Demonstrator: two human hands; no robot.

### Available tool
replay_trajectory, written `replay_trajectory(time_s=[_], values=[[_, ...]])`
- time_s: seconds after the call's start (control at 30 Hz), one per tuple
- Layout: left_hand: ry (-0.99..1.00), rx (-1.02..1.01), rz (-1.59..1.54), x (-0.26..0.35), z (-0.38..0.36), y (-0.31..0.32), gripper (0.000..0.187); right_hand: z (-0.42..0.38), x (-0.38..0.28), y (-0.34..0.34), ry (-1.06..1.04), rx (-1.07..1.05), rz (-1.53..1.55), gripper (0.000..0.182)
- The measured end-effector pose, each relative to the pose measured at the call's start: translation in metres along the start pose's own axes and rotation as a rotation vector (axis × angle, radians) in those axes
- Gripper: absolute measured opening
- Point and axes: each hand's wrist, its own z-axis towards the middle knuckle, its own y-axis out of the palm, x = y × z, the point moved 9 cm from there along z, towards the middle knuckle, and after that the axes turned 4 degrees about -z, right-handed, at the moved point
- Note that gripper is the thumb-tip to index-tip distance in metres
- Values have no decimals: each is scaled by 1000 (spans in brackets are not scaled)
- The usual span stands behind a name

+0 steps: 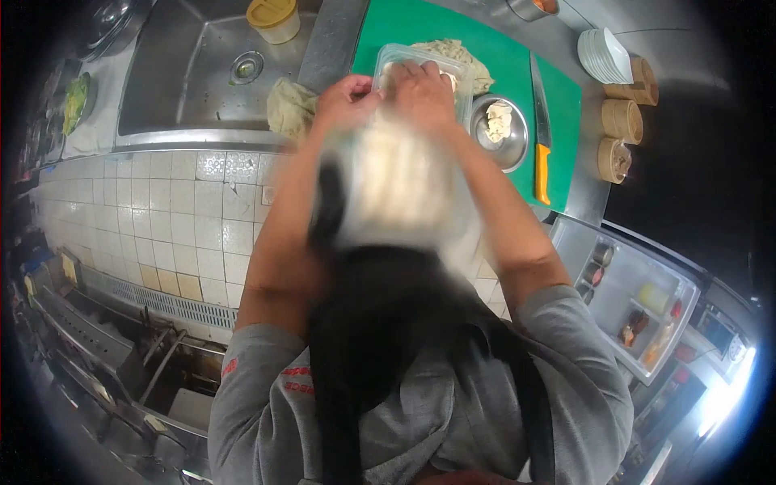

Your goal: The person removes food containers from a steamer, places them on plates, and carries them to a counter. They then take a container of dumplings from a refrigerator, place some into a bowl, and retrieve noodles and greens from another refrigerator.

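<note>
On the green cutting board point(501, 56), a clear plastic container point(390, 53) with pale pieces in it stands under both my hands. My left hand point(352, 101) is at its left rim with the fingers curled in; what they grip is hidden. Over the container, my right hand point(422, 93) has its fingers bent down among the pale pieces, and their tips are out of sight. Just right of it sits a metal bowl point(516, 149) with pale, folded pieces point(499, 121) in it. A blurred box-like thing with pale rows point(396, 178) shows between my forearms, close to the camera.
A knife with an orange handle point(542, 174) lies on the board's right side. Crumpled cloths point(465, 58) point(291, 107) lie behind the container and by the sink point(190, 89). White plates point(602, 56) and bamboo steamers point(621, 121) stand at right. An open fridge door point(622, 283) is nearby.
</note>
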Motion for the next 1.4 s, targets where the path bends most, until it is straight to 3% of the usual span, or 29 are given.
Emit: replay_trajectory(time_s=[0.6,0.9,1.17,1.27,1.4], values=[[45,-9,105,-3,5,2,21,17,21,17,99,-94,252,49],[16,24,58,-12,7,-2,19,19,15,3,51,-146,291,49],[79,62,144,-5,0,-3,15,9,-2,-15,-58,-272,90,56],[16,39,147,-2,-5,-1,18,1,-2,-13,-91,-144,115,55],[112,34,194,-10,3,0,19,-3,-2,-15,-128,-141,113,52]])
